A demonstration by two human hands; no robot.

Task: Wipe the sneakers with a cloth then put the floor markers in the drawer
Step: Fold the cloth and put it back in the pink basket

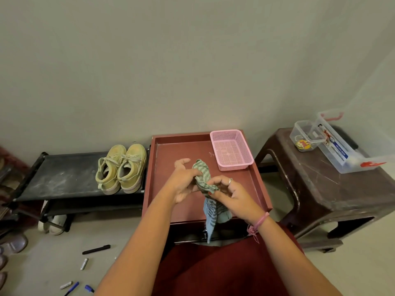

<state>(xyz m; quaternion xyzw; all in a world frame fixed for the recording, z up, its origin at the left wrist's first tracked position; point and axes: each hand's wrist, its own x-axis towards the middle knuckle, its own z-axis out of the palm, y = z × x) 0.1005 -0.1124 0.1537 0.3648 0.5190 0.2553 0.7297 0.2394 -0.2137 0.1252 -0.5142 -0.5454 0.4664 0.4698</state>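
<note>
Nearest us, on the floor (pixel 38 259) at lower left, we list the floor markers: a black marker (pixel 96 249), a grey-capped marker (pixel 84 264), a white marker (pixel 66 285) and two blue markers (pixel 72 288) (pixel 89 288), scattered and apart from one another, well away from both hands.

Next, our two forearms reach forward over a dark red garment (pixel 213 270). The right wrist carries a pink thread bracelet (pixel 259 222).

The cloth (pixel 203 178), green-striped and blue, is held between both hands above the red table (pixel 162 171). The left hand (pixel 183 182) has its thumb and fingers curled round the cloth's upper, bunched part. The right hand (pixel 228 193) pinches the cloth lower down with thumb and forefinger, a ring on one finger; the cloth's loose tail hangs down past the table's front edge.

Farther back on the table, in its right rear corner, stands a pink mesh basket (pixel 232 149).

Left of the table, a black shoe rack (pixel 64 174) bears the pair of yellow-green sneakers (pixel 121 167) side by side at its right end, near the table and apart from the hands. White shoes (pixel 51 223) sit under the rack.

At right, a brown plastic stool (pixel 320 182) carries two clear plastic boxes (pixel 307 135) (pixel 346 146).
</note>
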